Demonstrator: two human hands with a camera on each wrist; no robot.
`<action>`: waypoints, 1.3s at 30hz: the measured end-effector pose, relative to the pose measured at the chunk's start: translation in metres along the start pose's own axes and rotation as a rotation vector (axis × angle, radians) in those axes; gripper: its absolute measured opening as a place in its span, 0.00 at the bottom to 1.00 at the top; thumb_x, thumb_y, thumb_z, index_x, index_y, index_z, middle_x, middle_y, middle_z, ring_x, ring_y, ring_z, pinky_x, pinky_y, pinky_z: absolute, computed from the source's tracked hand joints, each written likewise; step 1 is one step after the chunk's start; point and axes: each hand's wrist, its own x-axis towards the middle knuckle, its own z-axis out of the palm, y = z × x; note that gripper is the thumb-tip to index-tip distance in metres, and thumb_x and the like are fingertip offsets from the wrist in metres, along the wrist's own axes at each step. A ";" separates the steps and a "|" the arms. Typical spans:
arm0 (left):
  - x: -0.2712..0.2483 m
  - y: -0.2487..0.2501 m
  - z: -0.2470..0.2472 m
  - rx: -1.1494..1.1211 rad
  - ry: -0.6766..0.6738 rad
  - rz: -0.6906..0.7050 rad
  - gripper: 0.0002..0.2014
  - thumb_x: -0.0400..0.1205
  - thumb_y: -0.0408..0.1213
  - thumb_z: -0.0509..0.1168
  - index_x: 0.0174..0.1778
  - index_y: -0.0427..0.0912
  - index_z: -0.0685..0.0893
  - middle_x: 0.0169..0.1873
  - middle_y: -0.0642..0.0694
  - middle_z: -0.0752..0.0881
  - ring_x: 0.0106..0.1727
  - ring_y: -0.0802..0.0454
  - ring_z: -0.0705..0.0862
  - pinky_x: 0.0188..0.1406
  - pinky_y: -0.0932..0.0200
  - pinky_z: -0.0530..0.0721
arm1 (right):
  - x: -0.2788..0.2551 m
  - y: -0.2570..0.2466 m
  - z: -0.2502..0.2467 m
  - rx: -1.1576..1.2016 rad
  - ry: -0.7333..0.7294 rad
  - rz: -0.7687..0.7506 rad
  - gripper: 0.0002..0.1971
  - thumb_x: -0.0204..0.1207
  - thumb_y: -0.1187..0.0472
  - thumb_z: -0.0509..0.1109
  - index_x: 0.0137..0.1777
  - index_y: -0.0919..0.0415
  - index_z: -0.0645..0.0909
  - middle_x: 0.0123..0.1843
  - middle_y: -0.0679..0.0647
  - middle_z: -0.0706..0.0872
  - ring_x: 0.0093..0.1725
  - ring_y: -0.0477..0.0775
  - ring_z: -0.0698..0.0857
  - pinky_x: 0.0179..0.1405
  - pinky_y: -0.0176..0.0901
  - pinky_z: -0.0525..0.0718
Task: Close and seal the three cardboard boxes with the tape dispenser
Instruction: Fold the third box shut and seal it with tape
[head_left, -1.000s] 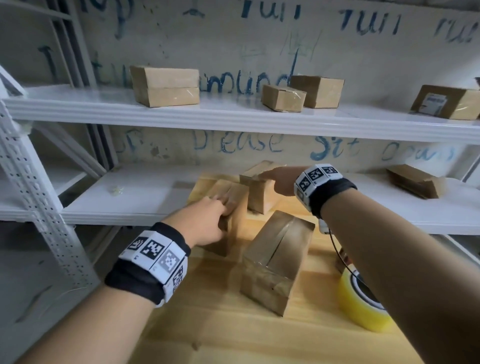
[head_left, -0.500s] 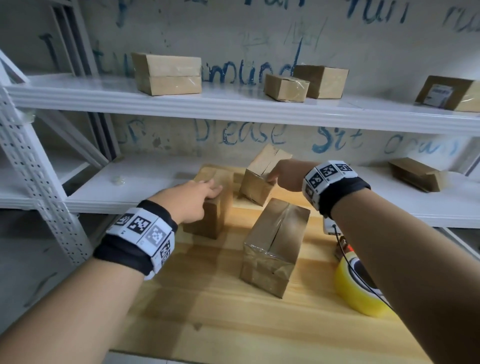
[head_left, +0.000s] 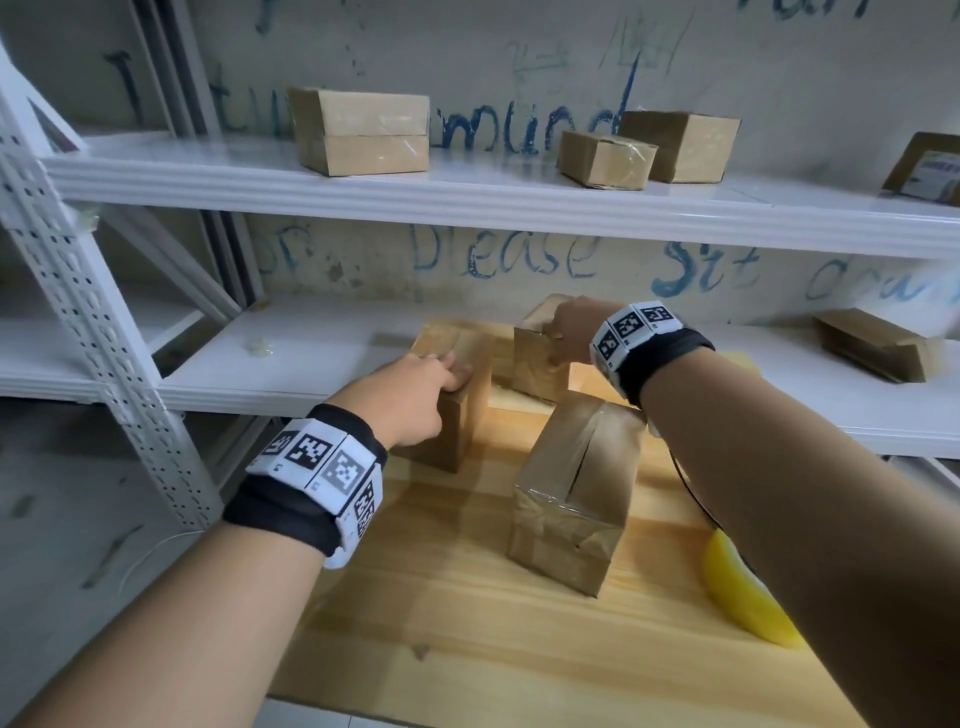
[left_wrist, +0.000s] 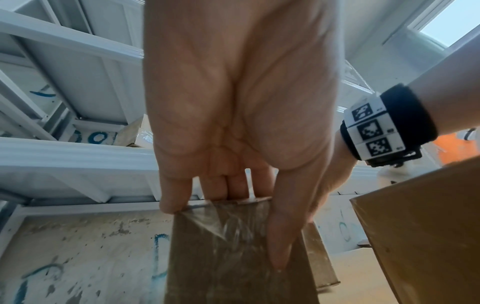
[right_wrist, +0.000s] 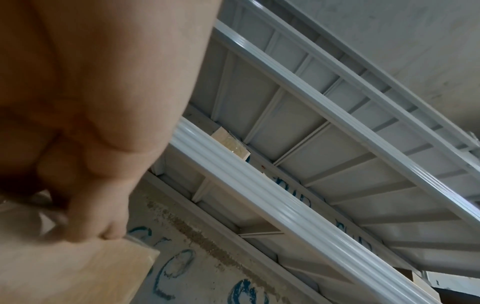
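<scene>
Three brown cardboard boxes stand on a wooden board (head_left: 467, 623). My left hand (head_left: 415, 400) grips the top of the left box (head_left: 462, 426); in the left wrist view my fingers (left_wrist: 221, 185) hook over the edge of that box (left_wrist: 221, 267) and my thumb lies on its taped side. My right hand (head_left: 566, 332) grips the upper corner of the back box (head_left: 537, 369), and in the right wrist view the right hand (right_wrist: 85, 216) curls on that box's (right_wrist: 78, 271) edge. The front box (head_left: 571, 493) stands closed under shiny tape, untouched. A yellow tape roll (head_left: 743, 603) lies half hidden behind my right forearm.
White metal shelves (head_left: 467, 197) run behind the board, with several other boxes (head_left: 363, 130) on the upper shelf and one (head_left: 878, 345) on the lower shelf at right. A perforated shelf post (head_left: 104, 364) stands at left. A scrawled wall lies behind.
The back box was tipped by my right hand half a second ago and now stands upright in its grip. My left hand has stayed on the left box.
</scene>
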 end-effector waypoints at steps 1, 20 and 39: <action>0.000 0.000 0.000 -0.011 0.004 -0.003 0.41 0.81 0.23 0.57 0.87 0.59 0.58 0.88 0.56 0.51 0.89 0.50 0.52 0.87 0.48 0.58 | 0.002 -0.001 0.001 -0.014 0.019 0.022 0.14 0.84 0.59 0.68 0.62 0.69 0.83 0.56 0.60 0.88 0.51 0.63 0.85 0.42 0.45 0.74; -0.013 0.008 -0.001 -0.093 0.022 -0.096 0.42 0.82 0.35 0.69 0.89 0.54 0.54 0.88 0.49 0.58 0.86 0.42 0.60 0.80 0.48 0.67 | -0.070 -0.032 -0.001 0.081 0.072 -0.200 0.15 0.87 0.57 0.63 0.57 0.64 0.88 0.46 0.57 0.85 0.43 0.57 0.83 0.45 0.44 0.82; -0.005 0.032 0.003 0.135 0.019 0.006 0.35 0.86 0.29 0.64 0.84 0.66 0.63 0.83 0.32 0.67 0.80 0.33 0.71 0.77 0.41 0.73 | -0.159 -0.008 0.020 0.083 -0.241 -0.028 0.56 0.65 0.36 0.80 0.85 0.60 0.55 0.77 0.61 0.69 0.73 0.66 0.72 0.67 0.58 0.78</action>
